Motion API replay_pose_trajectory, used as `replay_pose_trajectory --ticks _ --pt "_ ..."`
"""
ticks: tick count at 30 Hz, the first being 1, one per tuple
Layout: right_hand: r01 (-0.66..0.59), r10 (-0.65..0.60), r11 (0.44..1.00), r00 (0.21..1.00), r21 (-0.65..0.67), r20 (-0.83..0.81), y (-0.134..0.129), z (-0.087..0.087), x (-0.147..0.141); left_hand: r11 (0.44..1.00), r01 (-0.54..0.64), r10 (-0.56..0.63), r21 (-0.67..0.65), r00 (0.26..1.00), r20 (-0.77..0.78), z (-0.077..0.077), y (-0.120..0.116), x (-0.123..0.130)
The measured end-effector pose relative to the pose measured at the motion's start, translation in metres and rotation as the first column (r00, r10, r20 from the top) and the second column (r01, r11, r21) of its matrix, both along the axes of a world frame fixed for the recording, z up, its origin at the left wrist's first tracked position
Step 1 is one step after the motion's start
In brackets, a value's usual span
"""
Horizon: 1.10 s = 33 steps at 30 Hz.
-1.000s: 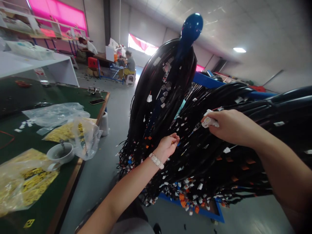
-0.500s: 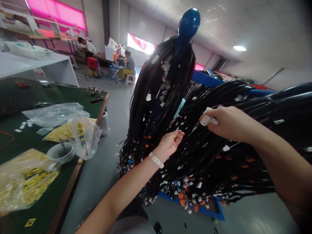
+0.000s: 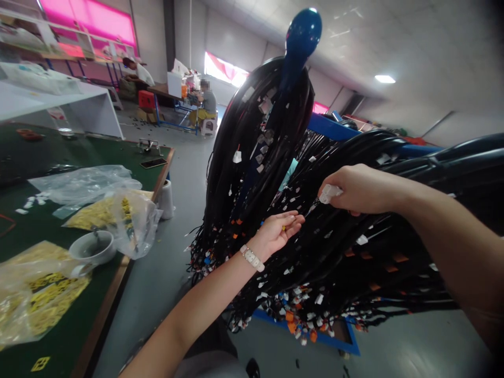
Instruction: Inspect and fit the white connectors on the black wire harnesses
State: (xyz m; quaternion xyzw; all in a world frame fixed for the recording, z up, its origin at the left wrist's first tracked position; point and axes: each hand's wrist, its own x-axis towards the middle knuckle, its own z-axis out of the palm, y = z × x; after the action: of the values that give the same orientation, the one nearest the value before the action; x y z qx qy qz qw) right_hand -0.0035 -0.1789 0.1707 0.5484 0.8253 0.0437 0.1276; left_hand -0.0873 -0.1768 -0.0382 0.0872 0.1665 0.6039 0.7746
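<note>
My right hand (image 3: 354, 189) grips a white plastic connector (image 3: 329, 193) between thumb and fingers, in front of a thick bank of black wire harnesses (image 3: 394, 236). Lower and to the left, my left hand (image 3: 277, 232) is palm up with its fingers partly curled. A small yellow piece (image 3: 284, 228) shows between its thumb and fingers; its exact kind is too small to make out. The harnesses hang from a blue rack (image 3: 334, 127), with many white, orange and blue connectors at their ends. Another looped bundle hangs by the rack's rounded blue post (image 3: 304, 34).
On the left stands a green-topped table (image 3: 129, 181) with bags of yellow parts (image 3: 51, 294), a white cup (image 3: 92, 249) and a phone (image 3: 154, 163). A white roll (image 3: 167, 199) is beside its edge. Two people sit at work tables in the background.
My right hand has turned and moved slightly left and down with the white connector. The fingers of my left hand have stretched out a little more, and the view has shifted slightly.
</note>
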Motion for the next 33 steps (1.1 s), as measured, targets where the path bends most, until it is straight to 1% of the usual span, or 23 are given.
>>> replay_pose_trajectory --ticks 5,7,12,16,20,23,28,30,33 --pt "-0.117 0.116 0.993 0.992 -0.01 -0.046 0.007 0.001 0.009 0.999 0.032 -0.032 0.032 0.999 0.002 0.002 0.004 0.003" --pt "-0.133 0.132 0.991 0.989 -0.008 -0.062 0.01 0.0 0.014 0.998 0.046 -0.046 0.041 0.999 0.004 0.004 0.004 0.004" --pt "-0.128 0.125 0.991 0.989 -0.025 -0.079 0.011 -0.001 0.015 0.995 0.046 -0.046 0.092 0.999 0.001 0.01 0.002 0.003" --pt "-0.128 0.127 0.992 0.988 -0.012 -0.087 0.007 0.0 0.012 0.989 0.05 -0.051 0.142 0.999 0.001 0.013 0.002 0.001" --pt "-0.104 0.102 0.994 0.992 -0.021 -0.072 0.0 0.003 0.009 0.991 0.046 -0.047 0.128 0.999 0.008 0.018 0.004 -0.002" --pt "-0.113 0.111 0.993 0.99 -0.02 -0.081 0.0 0.003 0.01 0.991 0.046 -0.046 0.122 0.999 -0.004 0.022 0.004 -0.004" --pt "-0.118 0.118 0.993 0.988 -0.001 -0.097 0.003 0.0 0.013 0.987 0.015 -0.009 0.162 0.999 -0.039 0.03 0.001 -0.006" --pt "-0.111 0.112 0.994 0.989 0.01 -0.093 0.003 0.0 0.012 0.984 0.019 -0.013 0.176 0.999 -0.037 0.033 0.0 -0.006" --pt "-0.089 0.087 0.996 0.994 -0.017 -0.064 0.001 0.002 0.01 0.979 0.025 -0.019 0.201 0.999 -0.028 0.036 -0.002 -0.008"
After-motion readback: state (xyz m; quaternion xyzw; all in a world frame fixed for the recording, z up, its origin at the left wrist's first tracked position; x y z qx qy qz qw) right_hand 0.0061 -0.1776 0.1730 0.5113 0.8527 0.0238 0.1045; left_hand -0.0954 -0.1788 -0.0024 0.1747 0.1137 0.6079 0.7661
